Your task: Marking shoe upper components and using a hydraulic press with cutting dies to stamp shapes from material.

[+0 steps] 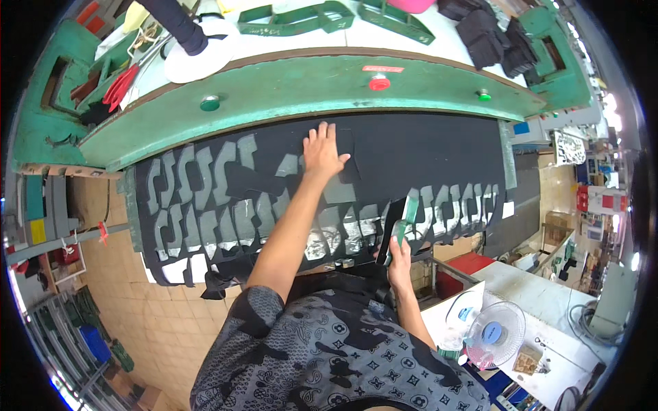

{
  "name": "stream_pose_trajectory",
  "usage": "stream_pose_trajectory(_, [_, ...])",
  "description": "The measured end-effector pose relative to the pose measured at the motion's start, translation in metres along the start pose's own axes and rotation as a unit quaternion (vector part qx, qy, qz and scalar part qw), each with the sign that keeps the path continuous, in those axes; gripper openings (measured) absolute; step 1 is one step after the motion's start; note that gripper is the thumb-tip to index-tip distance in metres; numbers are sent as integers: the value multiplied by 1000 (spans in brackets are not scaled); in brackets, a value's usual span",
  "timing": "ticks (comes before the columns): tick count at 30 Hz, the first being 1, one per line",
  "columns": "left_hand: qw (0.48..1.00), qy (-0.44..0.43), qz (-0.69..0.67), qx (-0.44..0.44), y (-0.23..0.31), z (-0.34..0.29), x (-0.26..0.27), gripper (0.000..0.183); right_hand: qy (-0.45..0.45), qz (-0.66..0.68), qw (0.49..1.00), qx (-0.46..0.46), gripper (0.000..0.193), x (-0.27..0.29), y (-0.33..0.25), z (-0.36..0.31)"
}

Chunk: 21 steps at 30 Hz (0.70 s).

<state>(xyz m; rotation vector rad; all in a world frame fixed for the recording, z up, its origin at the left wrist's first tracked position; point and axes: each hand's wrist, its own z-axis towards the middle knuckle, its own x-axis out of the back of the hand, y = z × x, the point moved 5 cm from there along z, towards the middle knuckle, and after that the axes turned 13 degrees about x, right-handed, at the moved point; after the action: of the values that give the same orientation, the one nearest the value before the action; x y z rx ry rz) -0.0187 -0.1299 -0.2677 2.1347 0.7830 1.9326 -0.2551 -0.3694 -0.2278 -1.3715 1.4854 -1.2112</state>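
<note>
My left hand (324, 151) lies flat on the black fabric sheet (425, 151), fingers stretched out and thumb apart, close to the upper edge of the work surface. A loose black cut piece shows just beside it. Close to my body, my right hand (399, 259) is closed around a green cutting die (409, 211), a narrow metal frame held tilted on edge; its dark side faces left. Left of and below my left hand, the sheet has many curved cut-out holes (226, 171) with grey-green showing through. A second row of holes runs along the near edge.
A green machine beam (295, 85) crosses beyond the fabric, carrying a red button (379, 83) and green buttons (210, 103). More green dies (296, 19) and stacked black pieces (483, 38) sit behind it. At the lower right, a fan (495, 334) stands on a white table (555, 308).
</note>
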Motion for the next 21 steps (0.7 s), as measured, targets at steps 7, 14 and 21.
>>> stream_pose_trajectory(7, [998, -59, 9, -35, 5, 15, -15, 46, 42, 51, 998, -12, 33, 31, 6, -2])
stream_pose_trajectory(14, [964, -148, -162, -151, 48, -170, 17, 21, 28, -64, 995, 75, 35, 88, 19, 68])
stream_pose_trajectory(21, [937, 38, -345, 30, 53, -132, 33, 18, -127, -338, 896, 260, 24, 87, -22, 150])
